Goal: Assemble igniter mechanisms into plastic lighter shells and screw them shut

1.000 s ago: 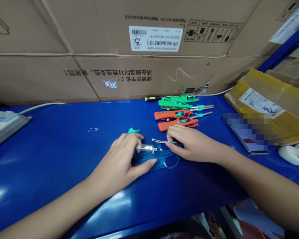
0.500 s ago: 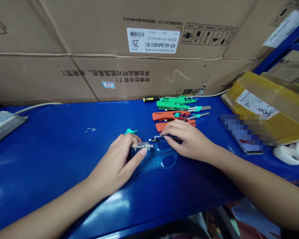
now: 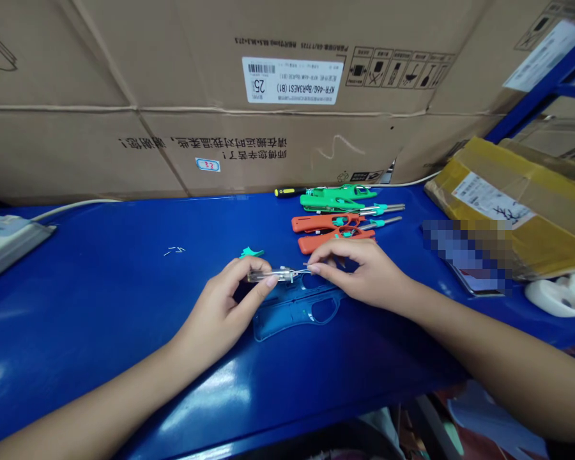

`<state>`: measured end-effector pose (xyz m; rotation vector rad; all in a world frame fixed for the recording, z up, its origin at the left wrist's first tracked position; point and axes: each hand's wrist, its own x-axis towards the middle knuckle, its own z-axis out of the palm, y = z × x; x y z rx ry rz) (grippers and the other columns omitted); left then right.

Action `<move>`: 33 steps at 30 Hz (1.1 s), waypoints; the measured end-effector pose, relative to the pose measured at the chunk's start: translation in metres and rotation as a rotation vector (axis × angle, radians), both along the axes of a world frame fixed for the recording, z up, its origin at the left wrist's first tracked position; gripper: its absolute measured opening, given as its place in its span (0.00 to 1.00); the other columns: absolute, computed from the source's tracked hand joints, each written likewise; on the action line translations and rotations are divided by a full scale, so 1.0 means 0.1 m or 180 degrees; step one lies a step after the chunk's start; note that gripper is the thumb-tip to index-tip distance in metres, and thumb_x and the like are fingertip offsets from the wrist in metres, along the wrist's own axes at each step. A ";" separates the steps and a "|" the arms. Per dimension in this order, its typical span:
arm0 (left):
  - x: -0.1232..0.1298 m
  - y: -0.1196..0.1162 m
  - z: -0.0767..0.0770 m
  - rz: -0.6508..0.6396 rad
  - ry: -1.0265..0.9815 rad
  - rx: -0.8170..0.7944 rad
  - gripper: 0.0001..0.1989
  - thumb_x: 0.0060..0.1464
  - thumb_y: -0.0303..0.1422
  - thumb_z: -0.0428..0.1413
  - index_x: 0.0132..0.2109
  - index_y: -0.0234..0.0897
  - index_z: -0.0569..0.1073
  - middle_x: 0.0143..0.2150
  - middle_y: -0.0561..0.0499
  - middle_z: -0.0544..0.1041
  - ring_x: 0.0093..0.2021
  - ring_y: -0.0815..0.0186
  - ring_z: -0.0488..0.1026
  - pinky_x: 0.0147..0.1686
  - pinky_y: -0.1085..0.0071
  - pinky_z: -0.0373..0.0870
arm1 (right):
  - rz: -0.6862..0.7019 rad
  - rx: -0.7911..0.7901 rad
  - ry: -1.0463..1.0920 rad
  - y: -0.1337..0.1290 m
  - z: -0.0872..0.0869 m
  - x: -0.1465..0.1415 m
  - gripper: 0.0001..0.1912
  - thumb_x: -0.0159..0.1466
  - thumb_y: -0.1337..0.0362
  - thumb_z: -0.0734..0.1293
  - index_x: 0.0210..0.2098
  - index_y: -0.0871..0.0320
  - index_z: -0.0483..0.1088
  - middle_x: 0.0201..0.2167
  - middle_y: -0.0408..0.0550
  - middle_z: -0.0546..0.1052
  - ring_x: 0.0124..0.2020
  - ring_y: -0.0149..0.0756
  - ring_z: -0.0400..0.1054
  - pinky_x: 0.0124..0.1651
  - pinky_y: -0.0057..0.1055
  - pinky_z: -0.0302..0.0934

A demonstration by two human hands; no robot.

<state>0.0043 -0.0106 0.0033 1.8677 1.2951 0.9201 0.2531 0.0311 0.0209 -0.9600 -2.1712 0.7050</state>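
A clear lighter fuel tank point(image 3: 268, 275) lies between the thumb and fingers of my left hand point(image 3: 232, 297), its valve end turned right. My right hand point(image 3: 352, 268) pinches thin pale wires point(image 3: 303, 271) just beyond that end; a short brownish tip shows at the fingertips, but what else the fingers hold is hidden. Below both hands, the blue lighter shell halves point(image 3: 282, 317) rest on the blue table point(image 3: 100, 306). A small turquoise trigger piece point(image 3: 252, 252) sits behind my left fingers.
Orange lighters point(image 3: 316, 223) and green lighters point(image 3: 333, 199) lie behind my right hand, beside a black-yellow screwdriver point(image 3: 290, 191). Several tiny white pins point(image 3: 175, 250) are at left. A phone point(image 3: 469, 265) and a yellow-taped parcel point(image 3: 512, 211) stand right; a large carton point(image 3: 182, 76) walls the back.
My right hand has lifted the wires from over the shell and brought them to the tank's valve end. The tank has turned slightly in my left hand and shifted a little left.
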 end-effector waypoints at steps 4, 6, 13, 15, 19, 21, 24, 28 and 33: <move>0.02 0.00 0.01 0.0129 -0.0207 -0.0012 0.11 0.61 0.43 0.59 0.43 0.41 0.77 0.40 0.51 0.80 0.41 0.61 0.75 0.45 0.64 0.70 | 0.0128 0.0132 -0.0004 0.00 -0.02 0.00 0.05 0.67 0.64 0.69 0.36 0.58 0.76 0.28 0.42 0.77 0.27 0.27 0.66 0.33 0.26 0.61; 0.02 0.00 0.01 0.0188 -0.0216 0.0000 0.11 0.60 0.43 0.60 0.42 0.41 0.78 0.40 0.51 0.81 0.41 0.61 0.75 0.46 0.63 0.70 | 0.0182 0.0136 0.0020 0.00 -0.02 0.00 0.05 0.67 0.64 0.69 0.38 0.58 0.77 0.29 0.43 0.78 0.27 0.27 0.67 0.33 0.27 0.61; 0.01 0.03 0.00 0.0327 -0.0091 0.0048 0.11 0.59 0.43 0.60 0.43 0.43 0.81 0.42 0.51 0.82 0.43 0.60 0.76 0.46 0.62 0.72 | 0.0355 0.0131 0.0007 0.00 -0.02 0.00 0.05 0.68 0.65 0.68 0.38 0.58 0.77 0.33 0.47 0.80 0.34 0.32 0.71 0.39 0.31 0.64; 0.01 0.03 -0.01 0.0324 -0.0084 0.0095 0.11 0.59 0.43 0.61 0.43 0.44 0.81 0.42 0.51 0.82 0.43 0.60 0.76 0.46 0.62 0.72 | 0.0353 0.0146 -0.0007 -0.01 -0.03 0.00 0.05 0.68 0.65 0.68 0.38 0.58 0.77 0.33 0.46 0.80 0.33 0.32 0.70 0.37 0.30 0.64; 0.01 0.02 -0.01 0.0316 -0.0060 0.0193 0.11 0.60 0.43 0.60 0.43 0.43 0.81 0.41 0.50 0.82 0.43 0.59 0.76 0.46 0.61 0.72 | 0.0230 0.0156 0.0010 -0.02 -0.03 -0.02 0.04 0.66 0.66 0.69 0.40 0.58 0.76 0.30 0.44 0.76 0.31 0.30 0.69 0.36 0.28 0.64; 0.02 0.02 0.00 0.0281 -0.0022 0.0299 0.10 0.60 0.42 0.60 0.43 0.44 0.81 0.42 0.51 0.82 0.43 0.59 0.76 0.47 0.60 0.71 | 0.0214 0.0138 0.0006 -0.02 -0.04 -0.03 0.04 0.65 0.66 0.70 0.40 0.58 0.76 0.30 0.43 0.75 0.32 0.30 0.69 0.37 0.29 0.64; 0.02 0.01 0.02 0.0236 0.0044 0.0474 0.07 0.60 0.40 0.61 0.42 0.45 0.80 0.42 0.52 0.82 0.45 0.59 0.75 0.50 0.59 0.69 | 0.0232 0.0141 -0.0014 -0.01 -0.03 -0.04 0.04 0.66 0.67 0.68 0.39 0.57 0.76 0.31 0.44 0.75 0.34 0.31 0.69 0.39 0.30 0.64; 0.03 0.01 0.04 0.0267 0.0038 0.0556 0.06 0.60 0.39 0.62 0.42 0.45 0.81 0.42 0.53 0.81 0.46 0.60 0.75 0.51 0.60 0.69 | 0.0284 0.0129 0.0037 -0.01 -0.04 -0.05 0.06 0.67 0.68 0.66 0.41 0.57 0.75 0.35 0.45 0.77 0.38 0.33 0.70 0.44 0.33 0.64; 0.04 0.01 0.04 0.0381 -0.0031 0.0487 0.07 0.59 0.40 0.62 0.41 0.45 0.82 0.41 0.53 0.81 0.44 0.60 0.75 0.49 0.61 0.69 | 0.0316 0.0343 -0.0656 0.00 -0.05 -0.02 0.09 0.67 0.64 0.68 0.46 0.55 0.73 0.41 0.48 0.78 0.47 0.40 0.67 0.53 0.40 0.59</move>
